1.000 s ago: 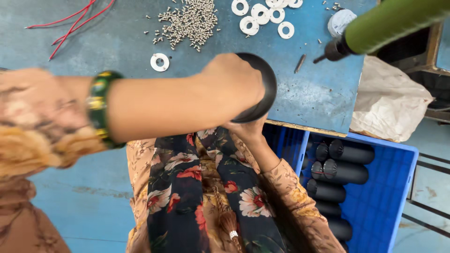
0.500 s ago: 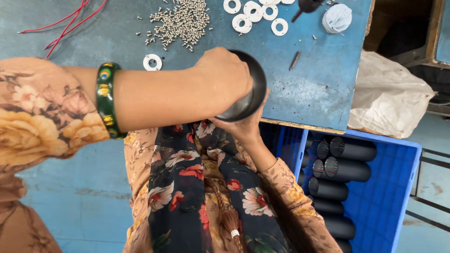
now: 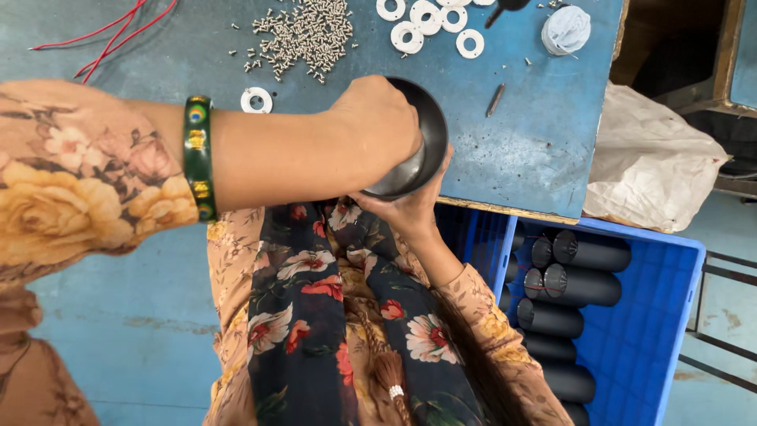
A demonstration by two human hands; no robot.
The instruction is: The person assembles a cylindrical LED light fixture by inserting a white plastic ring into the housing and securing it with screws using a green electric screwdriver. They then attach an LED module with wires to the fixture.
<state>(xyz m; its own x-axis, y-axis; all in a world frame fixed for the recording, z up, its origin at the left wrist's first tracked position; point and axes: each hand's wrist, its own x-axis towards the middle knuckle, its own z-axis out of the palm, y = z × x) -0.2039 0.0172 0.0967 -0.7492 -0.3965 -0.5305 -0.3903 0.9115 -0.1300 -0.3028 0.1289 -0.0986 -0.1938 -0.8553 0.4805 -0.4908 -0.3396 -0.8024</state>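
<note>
A black round cylinder housing [image 3: 427, 146] is held over the near edge of the blue table [image 3: 536, 150]. My left hand [image 3: 378, 118] reaches in from the left, a green bangle on its wrist, and grips the housing from above. My right hand [image 3: 402, 211] comes up from below and cups its underside. Most of the housing's body is hidden by my fingers.
On the table lie a pile of small metal screws [image 3: 303, 35], several white rings [image 3: 418, 24], one lone white ring [image 3: 256, 100], red wires [image 3: 110, 31] and a small dark pin [image 3: 495, 99]. A blue crate [image 3: 670, 315] of black cylinders [image 3: 583, 285] stands at the right, with a white bag [image 3: 654, 166] beside it.
The green power tool at the top right has left the view. Both hands keep hold of the black housing, which has stayed in nearly the same place.
</note>
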